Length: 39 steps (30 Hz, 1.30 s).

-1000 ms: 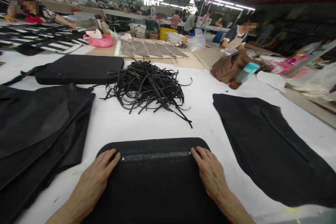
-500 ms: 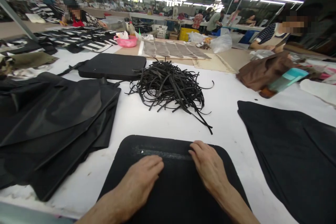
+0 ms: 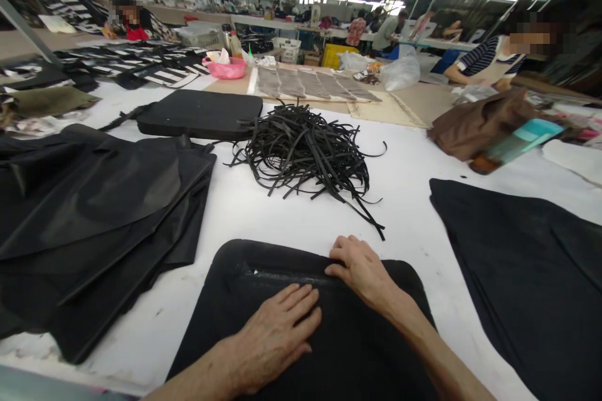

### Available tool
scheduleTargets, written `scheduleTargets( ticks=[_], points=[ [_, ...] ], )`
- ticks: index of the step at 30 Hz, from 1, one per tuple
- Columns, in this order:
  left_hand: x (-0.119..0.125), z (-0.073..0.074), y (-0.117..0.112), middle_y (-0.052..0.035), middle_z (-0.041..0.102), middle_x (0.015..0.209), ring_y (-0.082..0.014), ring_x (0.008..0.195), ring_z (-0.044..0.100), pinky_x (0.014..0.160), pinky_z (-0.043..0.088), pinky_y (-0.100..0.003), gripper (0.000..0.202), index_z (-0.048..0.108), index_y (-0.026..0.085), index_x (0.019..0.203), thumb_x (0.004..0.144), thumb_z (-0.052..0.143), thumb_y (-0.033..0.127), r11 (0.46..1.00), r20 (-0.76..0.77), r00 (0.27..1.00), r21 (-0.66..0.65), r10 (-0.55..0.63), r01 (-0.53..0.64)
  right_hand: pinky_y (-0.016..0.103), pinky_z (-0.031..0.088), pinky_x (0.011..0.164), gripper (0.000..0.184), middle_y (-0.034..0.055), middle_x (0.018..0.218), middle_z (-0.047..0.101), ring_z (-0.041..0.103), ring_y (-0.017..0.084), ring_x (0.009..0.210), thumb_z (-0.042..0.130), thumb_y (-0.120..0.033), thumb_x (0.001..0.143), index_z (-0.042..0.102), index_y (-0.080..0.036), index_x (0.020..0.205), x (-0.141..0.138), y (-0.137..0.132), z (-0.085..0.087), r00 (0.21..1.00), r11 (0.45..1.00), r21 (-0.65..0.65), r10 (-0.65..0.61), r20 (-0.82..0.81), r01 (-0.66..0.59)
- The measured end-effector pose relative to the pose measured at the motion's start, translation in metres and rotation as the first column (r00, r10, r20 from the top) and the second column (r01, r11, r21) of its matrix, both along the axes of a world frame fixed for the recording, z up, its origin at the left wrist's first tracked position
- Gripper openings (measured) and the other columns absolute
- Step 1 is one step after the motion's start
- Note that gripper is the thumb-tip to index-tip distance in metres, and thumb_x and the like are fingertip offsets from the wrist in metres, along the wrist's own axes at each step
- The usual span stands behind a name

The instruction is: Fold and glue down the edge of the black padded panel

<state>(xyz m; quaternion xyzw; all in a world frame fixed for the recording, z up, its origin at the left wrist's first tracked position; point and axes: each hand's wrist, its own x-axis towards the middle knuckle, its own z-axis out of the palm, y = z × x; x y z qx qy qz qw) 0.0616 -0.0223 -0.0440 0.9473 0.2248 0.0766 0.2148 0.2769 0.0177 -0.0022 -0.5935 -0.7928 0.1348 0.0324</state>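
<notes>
A black padded panel with rounded corners (image 3: pixel 244 326) lies on the white table right in front of me. A shiny strip of tape (image 3: pixel 282 276) runs across its far edge. My left hand (image 3: pixel 277 335) lies flat on the panel just below the strip, fingers stretched out. My right hand (image 3: pixel 360 266) rests on the panel's far edge at the strip's right end, fingers bent and pressing down. Neither hand holds anything.
A tangle of black straps (image 3: pixel 305 147) lies beyond the panel. A second black panel (image 3: pixel 200 114) sits behind it on the left. Stacked black fabric (image 3: pixel 94 207) fills the left, another black piece (image 3: pixel 527 269) the right. A brown bag (image 3: pixel 480 122) and seated people are farther back.
My left hand has slid right along the panel from its left corner to the middle. My right hand has moved slightly left and forward. The view has swung to the left.
</notes>
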Motion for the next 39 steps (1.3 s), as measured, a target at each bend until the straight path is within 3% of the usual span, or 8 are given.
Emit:
scheduleTargets(
  ticks=[3,6,10,16,23,29,35,39],
  points=[
    [0.0,0.001,0.0,-0.0088,0.032,0.143,-0.0216,0.132,0.025,0.11,0.027,-0.04,0.042,0.039,0.02,0.127,0.088,0.048,0.033,1.0,0.002,1.0,-0.017,0.015,-0.015,0.027,0.036,0.07,0.012,0.0007,0.084,0.06,0.051,0.016,0.077,0.056,-0.016,0.084,0.062,-0.02,0.075,0.003,-0.01,0.005,0.998,0.968,0.24,-0.061,-0.027,0.066],
    [-0.001,0.006,-0.001,-0.0088,0.033,0.142,-0.0226,0.132,0.025,0.109,0.029,-0.042,0.042,0.039,0.021,0.128,0.089,0.047,0.031,0.998,-0.007,1.0,-0.051,0.027,-0.028,0.03,0.037,0.072,0.018,0.0056,0.088,0.06,0.051,0.018,0.077,0.045,-0.012,0.087,0.062,-0.016,0.082,0.004,-0.019,0.016,0.995,0.849,0.52,-0.092,-0.034,0.096],
    [-0.003,0.016,0.0,-0.009,0.034,0.142,-0.0241,0.132,0.026,0.107,0.031,-0.044,0.045,0.041,0.02,0.127,0.084,0.054,0.021,0.985,-0.001,0.998,-0.158,0.068,-0.068,0.031,0.036,0.072,0.021,0.0082,0.091,0.06,0.051,0.019,0.08,0.042,-0.009,0.087,0.061,-0.014,0.084,0.006,-0.026,0.033,1.0,0.787,0.617,-0.002,0.031,-0.017],
    [-0.006,0.012,0.0,-0.0022,0.044,0.135,-0.0156,0.124,0.04,0.105,0.037,-0.035,0.034,0.047,0.026,0.124,0.09,0.043,0.023,0.857,0.104,0.914,-0.404,0.391,-0.32,0.031,0.034,0.07,0.02,0.0083,0.088,0.058,0.05,0.019,0.078,0.041,-0.009,0.085,0.06,-0.015,0.082,0.006,-0.028,0.046,0.996,0.826,0.561,0.012,0.084,-0.057],
    [0.034,0.021,0.002,-0.0084,0.051,0.127,-0.0191,0.119,0.044,0.103,0.039,-0.038,0.037,0.054,0.018,0.115,0.086,0.032,0.01,0.922,0.148,0.922,-0.212,0.358,-0.324,0.032,0.025,0.061,0.014,0.0025,0.071,0.053,0.043,0.017,0.064,0.049,-0.013,0.083,0.053,-0.019,0.071,-0.001,-0.024,0.047,0.987,0.874,0.48,-0.008,0.163,-0.072],
    [0.075,0.03,0.029,-0.0066,0.058,0.115,-0.0219,0.108,0.052,0.096,0.041,-0.037,0.039,0.051,0.019,0.116,0.078,0.045,0.013,0.884,-0.047,0.966,-0.395,0.254,-0.251,0.031,0.022,0.058,0.018,-0.0006,0.061,0.053,0.046,0.015,0.057,0.053,-0.018,0.085,0.05,-0.019,0.068,0.005,-0.019,0.046,0.984,0.846,0.523,0.014,0.176,-0.106],
    [0.083,0.026,0.035,-0.0033,0.062,0.092,-0.0202,0.088,0.058,0.08,0.045,-0.032,0.02,0.06,0.021,0.093,0.079,0.047,0.016,0.904,-0.082,0.971,-0.355,0.225,-0.239,0.03,0.025,0.061,0.018,-0.0001,0.063,0.058,0.052,0.016,0.061,0.061,-0.028,0.084,0.054,-0.018,0.071,0.019,0.002,0.023,0.976,0.884,0.454,0.013,0.218,-0.113],
    [0.079,0.023,0.033,-0.0022,0.061,0.089,-0.0185,0.082,0.058,0.074,0.045,-0.03,0.019,0.059,0.02,0.091,0.08,0.045,0.013,0.926,-0.087,0.977,-0.313,0.194,-0.211,0.032,0.031,0.069,0.002,0.0035,0.08,0.061,0.054,0.02,0.078,0.057,-0.017,0.085,0.057,-0.018,0.083,0.032,-0.004,0.019,0.979,0.912,0.407,-0.13,0.154,0.057]
  ],
)
